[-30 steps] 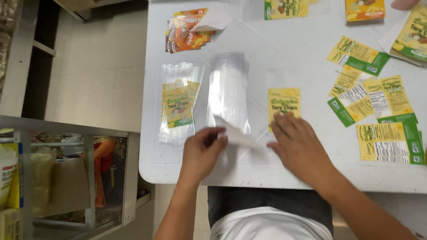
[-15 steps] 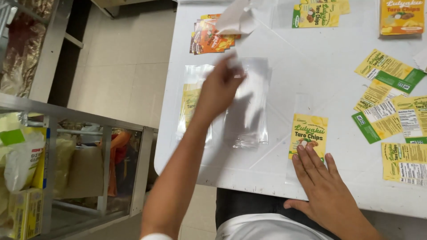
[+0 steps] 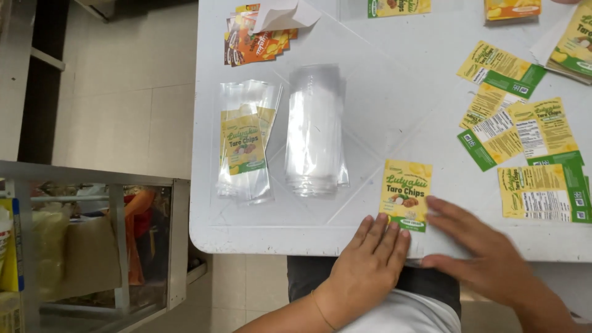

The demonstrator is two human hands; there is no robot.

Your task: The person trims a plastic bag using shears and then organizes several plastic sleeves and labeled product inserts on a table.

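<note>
Both hands lie flat at the near edge of the white table [image 3: 382, 111]. The left hand [image 3: 370, 259] has its fingers spread and pressed down just below a yellow label [image 3: 405, 192]. The right hand [image 3: 487, 253] is flat too, with its fingertips touching the label's right bottom corner. The label seems to sit inside a clear bag, but the bag's edges are hard to see.

The label looks thin, light and bendy, and the bag is likely slippery, so a pinch at a corner or edge would hold best.

To the left of the left hand, further up, lie a stack of clear bags [image 3: 316, 132] and a pile of filled bags [image 3: 245, 145]. More labels [image 3: 524, 148] lie above the right hand. Some are cut off at the picture's edge.
</note>
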